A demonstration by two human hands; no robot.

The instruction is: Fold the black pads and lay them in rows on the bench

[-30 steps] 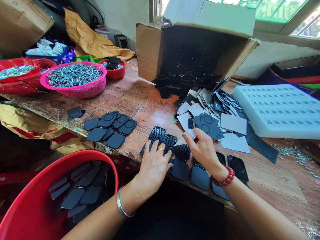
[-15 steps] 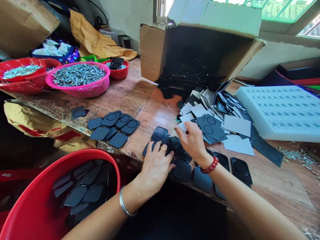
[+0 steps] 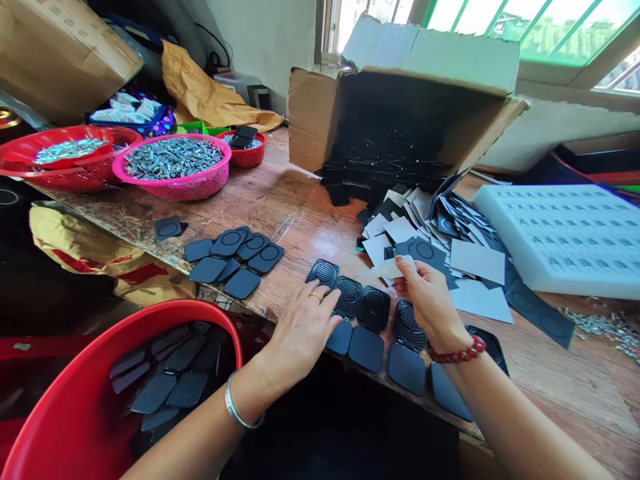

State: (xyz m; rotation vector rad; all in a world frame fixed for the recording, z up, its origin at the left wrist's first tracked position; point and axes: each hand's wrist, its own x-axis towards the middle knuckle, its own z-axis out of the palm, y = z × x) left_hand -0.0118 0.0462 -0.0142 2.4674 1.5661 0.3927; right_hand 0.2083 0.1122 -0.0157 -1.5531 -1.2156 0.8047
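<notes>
My left hand lies with its fingers stretched out over the leftmost of several hinged black square cases along the table's front edge. These cases lie unfolded, ribbed halves at the back and smooth flat halves toward me. Between thumb and fingers of my right hand is a small white piece, held above the row's right part. Just behind it spreads a loose heap of dark and white cards, some printed with a ring. The leftmost case is partly hidden under my left fingers.
Left of the row lies a pile of black cases. Below it stands a red tub with more of them. Baskets of metal parts, including a pink basket, stand back left. A cardboard box and white foam tray border the cards.
My right hand has moved to the right along the row with the white piece. My left hand has shifted slightly left, uncovering more of the cases. The camera view has shifted a little.
</notes>
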